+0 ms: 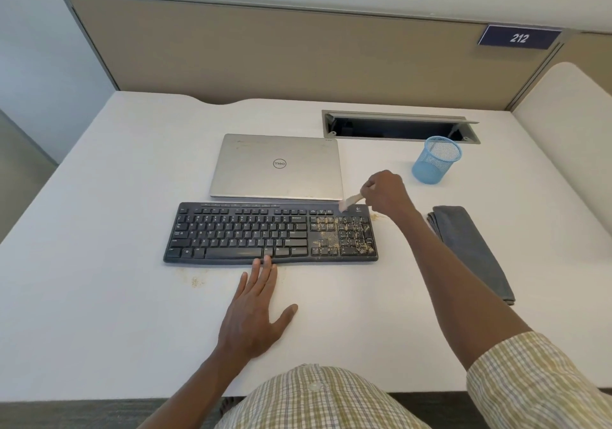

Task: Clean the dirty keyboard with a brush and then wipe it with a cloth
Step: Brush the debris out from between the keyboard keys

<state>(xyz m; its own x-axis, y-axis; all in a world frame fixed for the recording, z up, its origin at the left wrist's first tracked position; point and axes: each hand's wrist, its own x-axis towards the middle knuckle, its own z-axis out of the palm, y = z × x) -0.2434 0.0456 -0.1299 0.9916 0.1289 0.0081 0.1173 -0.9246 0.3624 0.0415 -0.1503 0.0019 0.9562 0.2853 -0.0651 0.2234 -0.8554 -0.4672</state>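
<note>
A black keyboard [245, 233] lies across the middle of the white desk [116, 196]. Tan crumbs cover its number pad and arrow keys on the right. My right hand [385, 193] grips a small pale brush [350, 201] whose bristles touch the keyboard's top right corner. My left hand [256, 309] lies flat on the desk with straight fingers, the fingertips touching the keyboard's front edge below the space bar. A folded grey cloth [470, 249] lies on the desk to the right of the keyboard.
A closed silver laptop [276, 165] lies just behind the keyboard. A blue mesh pen cup [436, 160] stands at the back right, in front of an open cable slot [397, 126]. A few crumbs lie on the desk by the keyboard's right end and front left.
</note>
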